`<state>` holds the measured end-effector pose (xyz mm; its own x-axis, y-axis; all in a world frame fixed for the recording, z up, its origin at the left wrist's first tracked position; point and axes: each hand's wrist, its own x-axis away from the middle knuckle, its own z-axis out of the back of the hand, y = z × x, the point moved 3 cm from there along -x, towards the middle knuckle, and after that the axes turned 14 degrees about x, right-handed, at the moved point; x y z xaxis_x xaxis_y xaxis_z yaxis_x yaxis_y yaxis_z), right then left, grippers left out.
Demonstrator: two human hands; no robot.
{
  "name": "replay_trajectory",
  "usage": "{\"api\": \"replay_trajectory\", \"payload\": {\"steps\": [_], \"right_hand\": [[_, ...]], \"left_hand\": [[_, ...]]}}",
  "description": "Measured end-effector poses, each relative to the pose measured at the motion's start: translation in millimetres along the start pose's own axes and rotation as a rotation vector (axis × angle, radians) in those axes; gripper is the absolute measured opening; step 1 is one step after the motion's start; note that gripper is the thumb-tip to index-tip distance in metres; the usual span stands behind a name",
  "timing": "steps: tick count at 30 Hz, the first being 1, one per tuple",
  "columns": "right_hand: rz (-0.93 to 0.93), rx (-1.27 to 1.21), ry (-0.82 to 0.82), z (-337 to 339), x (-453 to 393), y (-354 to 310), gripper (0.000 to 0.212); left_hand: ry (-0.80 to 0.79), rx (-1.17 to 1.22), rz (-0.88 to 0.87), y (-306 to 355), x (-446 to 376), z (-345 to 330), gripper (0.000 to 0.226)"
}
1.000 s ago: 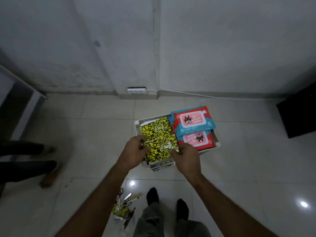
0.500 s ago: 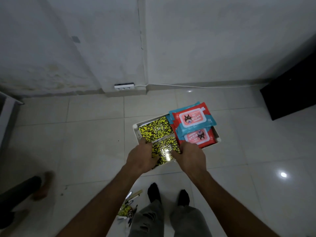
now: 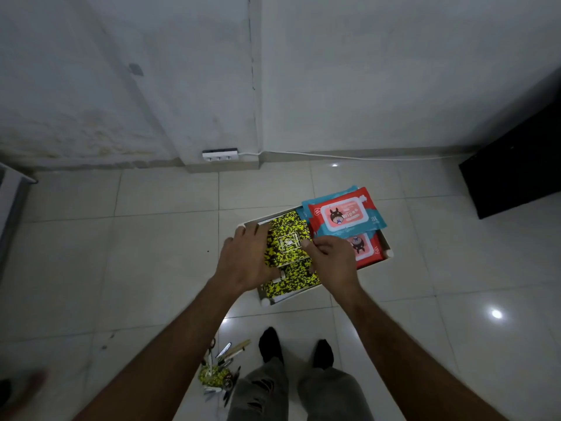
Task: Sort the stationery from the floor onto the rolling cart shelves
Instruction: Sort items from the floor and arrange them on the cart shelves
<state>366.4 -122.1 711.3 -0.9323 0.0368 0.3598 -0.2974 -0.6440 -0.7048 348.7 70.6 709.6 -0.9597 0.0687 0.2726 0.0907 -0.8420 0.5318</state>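
A white rolling cart (image 3: 389,254) stands on the tiled floor in front of me. On its top shelf lie yellow-and-black patterned notebooks: an upper one (image 3: 288,243) and a lower one (image 3: 293,282) nearer me. My left hand (image 3: 247,259) holds the upper notebook's left edge. My right hand (image 3: 331,258) pinches its right edge with thumb and fingers. Red and blue wipes packs (image 3: 344,215) fill the shelf's right side. On the floor by my feet lies a pile of pens, scissors and a yellow patterned item (image 3: 220,370).
A power strip (image 3: 220,154) sits at the wall base with a white cable running right. A black object (image 3: 516,174) stands at the right. A blurred foot (image 3: 27,387) shows at the bottom left. My own feet (image 3: 296,347) stand just below the cart.
Both hands have moved forward over the shelf, bringing a notebook toward the back while another now shows nearer me. The view has shifted, and the person at the left is mostly out of sight.
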Motion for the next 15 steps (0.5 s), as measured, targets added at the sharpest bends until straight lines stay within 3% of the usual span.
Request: {"api": "replay_trajectory", "payload": {"steps": [4, 7, 15], "right_hand": [[0.084, 0.291, 0.101, -13.8, -6.0, -9.3, 0.031], [0.115, 0.417, 0.076, -27.2, -7.0, -11.2, 0.024], [0.166, 0.481, 0.124, -32.4, 9.5, -12.1, 0.015]], "left_hand": [[0.042, -0.031, -0.005, -0.8, -12.1, -0.3, 0.096], [0.066, -0.063, 0.002, -4.3, -14.9, -7.5, 0.083], [0.183, 0.004, 0.012, -6.5, -7.3, -21.6, 0.063]]}}
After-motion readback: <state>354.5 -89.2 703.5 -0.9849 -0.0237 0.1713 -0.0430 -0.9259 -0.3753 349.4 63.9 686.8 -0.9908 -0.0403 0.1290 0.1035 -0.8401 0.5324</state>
